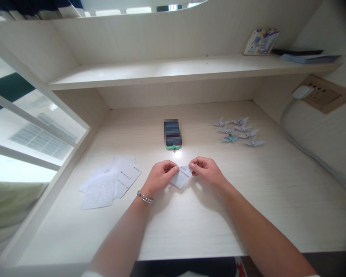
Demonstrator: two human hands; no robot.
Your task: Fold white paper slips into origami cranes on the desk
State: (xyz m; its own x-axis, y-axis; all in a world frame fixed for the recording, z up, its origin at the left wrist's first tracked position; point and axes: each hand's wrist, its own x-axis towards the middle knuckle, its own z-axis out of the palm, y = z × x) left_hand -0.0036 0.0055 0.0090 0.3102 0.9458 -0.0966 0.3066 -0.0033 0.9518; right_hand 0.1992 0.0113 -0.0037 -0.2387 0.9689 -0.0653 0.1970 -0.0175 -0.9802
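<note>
A small folded piece of white paper (pixel 180 181) with some print on it is between my two hands, just above the desk. My left hand (pixel 163 175) is closed, pinching the paper at its upper left edge between thumb and finger. Opposite it, my right hand (pixel 207 169) pinches the right corner. Several folded paper cranes (pixel 242 129) stand at the right rear of the desk, mostly white, with one bluish crane (pixel 230 138) among them. Loose printed paper sheets (pixel 109 182) lie overlapping to the left of my left hand.
Beyond my hands a phone (pixel 173 132) lies on the desk (pixel 127 130), a green edge at its near end. A shelf (pixel 150 71) above bears a small box (pixel 261 41) and flat items. At right, a cable (pixel 300 148) hangs from a wall socket (pixel 324 94).
</note>
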